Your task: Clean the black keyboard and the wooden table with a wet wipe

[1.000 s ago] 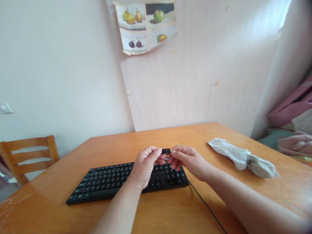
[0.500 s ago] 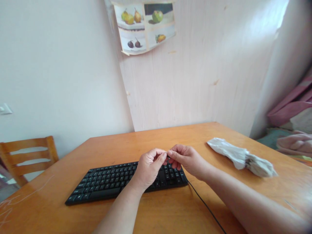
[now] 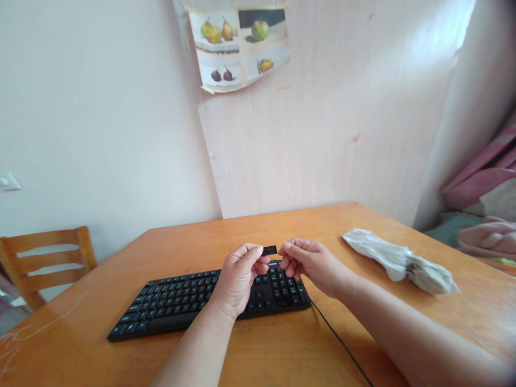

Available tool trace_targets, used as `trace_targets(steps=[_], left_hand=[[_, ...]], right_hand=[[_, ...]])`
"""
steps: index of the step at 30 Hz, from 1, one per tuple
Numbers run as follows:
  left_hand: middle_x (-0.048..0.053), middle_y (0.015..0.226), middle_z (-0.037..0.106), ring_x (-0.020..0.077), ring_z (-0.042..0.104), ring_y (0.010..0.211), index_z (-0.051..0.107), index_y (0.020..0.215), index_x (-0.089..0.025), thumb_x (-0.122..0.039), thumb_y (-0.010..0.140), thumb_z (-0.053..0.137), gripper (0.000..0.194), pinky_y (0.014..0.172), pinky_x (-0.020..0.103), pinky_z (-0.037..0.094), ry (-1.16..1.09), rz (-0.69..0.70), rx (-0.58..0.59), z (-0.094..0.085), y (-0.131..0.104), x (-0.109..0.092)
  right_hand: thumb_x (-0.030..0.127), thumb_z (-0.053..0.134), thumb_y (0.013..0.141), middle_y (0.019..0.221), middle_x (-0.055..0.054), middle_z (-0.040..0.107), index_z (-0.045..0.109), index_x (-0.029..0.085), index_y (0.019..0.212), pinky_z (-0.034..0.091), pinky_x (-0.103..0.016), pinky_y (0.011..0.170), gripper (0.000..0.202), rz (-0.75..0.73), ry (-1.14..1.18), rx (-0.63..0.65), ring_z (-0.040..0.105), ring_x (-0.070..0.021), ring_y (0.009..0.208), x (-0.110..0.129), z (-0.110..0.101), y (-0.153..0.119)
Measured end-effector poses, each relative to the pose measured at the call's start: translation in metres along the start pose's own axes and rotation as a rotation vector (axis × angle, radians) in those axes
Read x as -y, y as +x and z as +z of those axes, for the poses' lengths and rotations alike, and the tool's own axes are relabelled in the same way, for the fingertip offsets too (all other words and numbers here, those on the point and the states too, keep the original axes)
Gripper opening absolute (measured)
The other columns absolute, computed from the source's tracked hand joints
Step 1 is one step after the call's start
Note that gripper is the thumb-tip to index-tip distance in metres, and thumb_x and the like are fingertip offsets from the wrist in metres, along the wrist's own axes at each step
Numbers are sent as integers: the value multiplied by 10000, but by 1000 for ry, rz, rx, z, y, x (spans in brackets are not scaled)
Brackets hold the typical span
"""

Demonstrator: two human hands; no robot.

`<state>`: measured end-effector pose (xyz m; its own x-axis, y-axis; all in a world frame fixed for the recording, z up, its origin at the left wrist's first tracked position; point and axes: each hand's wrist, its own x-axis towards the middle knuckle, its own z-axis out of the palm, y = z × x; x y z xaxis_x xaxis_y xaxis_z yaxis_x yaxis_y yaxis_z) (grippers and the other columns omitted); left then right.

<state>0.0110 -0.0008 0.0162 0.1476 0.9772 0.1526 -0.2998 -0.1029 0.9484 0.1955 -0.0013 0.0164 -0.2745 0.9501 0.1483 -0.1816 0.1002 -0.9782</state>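
Note:
My left hand (image 3: 238, 274) pinches a small flat black rectangular piece (image 3: 270, 250) between thumb and fingers, and its far end sticks out to the right. What kind of piece it is I cannot make out. Just right of that end is my right hand (image 3: 307, 263), thumb and forefinger pressed together. Whether anything sits in that pinch is too small to tell. Both hands are above a black keyboard (image 3: 177, 301), which lies on the wooden table and is partly covered by my left hand and forearm.
A cable (image 3: 338, 336) runs from the keyboard towards the table's front edge. On the right of the wooden table (image 3: 193, 236) lies a crumpled white and grey cloth-like bundle (image 3: 397, 258). A wooden chair (image 3: 48, 258) stands at left. Fruit pictures (image 3: 242, 48) hang on the wall behind.
My left hand has shifted slightly left, away from my right hand. The black piece, mostly hidden between the fingers before, now shows plainly in my left hand.

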Motion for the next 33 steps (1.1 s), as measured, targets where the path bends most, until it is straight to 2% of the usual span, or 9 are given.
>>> trace_targets(steps=[4, 8, 12, 15, 18, 21, 26, 33], left_hand=[[15, 723, 682, 81, 574, 602, 657, 803, -153, -389, 802, 726, 246, 616, 206, 444, -11, -4, -6, 0, 0, 0], [15, 732, 682, 89, 578, 618, 661, 813, -154, -404, 791, 733, 261, 634, 218, 456, 2, -3, -7, 2, -1, 1], [20, 725, 680, 95, 584, 617, 662, 826, -153, -410, 792, 729, 268, 631, 226, 460, 23, -17, -2, 4, -2, 2], [17, 721, 678, 94, 581, 606, 674, 905, -158, -403, 797, 727, 273, 622, 224, 457, 7, -32, 5, 4, -3, 2], [22, 731, 675, 97, 583, 621, 687, 991, -155, -399, 820, 708, 298, 631, 225, 461, -18, -19, 19, 5, -3, 1], [43, 794, 683, 108, 600, 694, 695, 988, -144, -406, 857, 671, 294, 675, 231, 475, -37, 24, 51, 6, -4, 0], [43, 909, 692, 119, 615, 794, 675, 1060, -163, -361, 831, 725, 307, 770, 247, 492, 114, 93, 67, 7, -6, -1], [51, 942, 700, 125, 630, 808, 673, 1028, -148, -363, 848, 710, 283, 772, 261, 507, 190, 107, 79, 8, -5, 1]], right_hand=[[509, 720, 802, 744, -1, 670, 605, 183, 1035, 437, -230, 512, 416, -54, -56, 18, 599, -103, 569, -1, 3, -1], [518, 724, 794, 690, 40, 600, 582, 201, 1132, 434, -241, 523, 485, -124, -136, 32, 570, -104, 565, -6, 6, -1], [535, 700, 809, 660, 51, 559, 608, 218, 1091, 416, -244, 525, 435, -203, -200, 16, 541, -103, 561, -13, 5, 2], [528, 673, 838, 655, 44, 562, 629, 215, 1052, 402, -245, 533, 382, -242, -263, 2, 533, -104, 568, -17, 4, 3], [527, 661, 854, 694, 32, 586, 623, 211, 1042, 407, -240, 534, 369, -212, -259, 15, 548, -106, 585, -19, 2, 4], [542, 653, 858, 755, 19, 612, 616, 211, 1029, 425, -237, 542, 374, -185, -233, 31, 561, -105, 605, -18, 1, 2], [545, 632, 876, 798, -3, 639, 618, 194, 953, 449, -241, 565, 359, -175, -246, 48, 579, -110, 633, -14, 2, 0], [475, 633, 902, 803, -6, 670, 624, 195, 1111, 452, -243, 592, 350, -260, -282, 31, 577, -109, 652, -19, 1, 3]])
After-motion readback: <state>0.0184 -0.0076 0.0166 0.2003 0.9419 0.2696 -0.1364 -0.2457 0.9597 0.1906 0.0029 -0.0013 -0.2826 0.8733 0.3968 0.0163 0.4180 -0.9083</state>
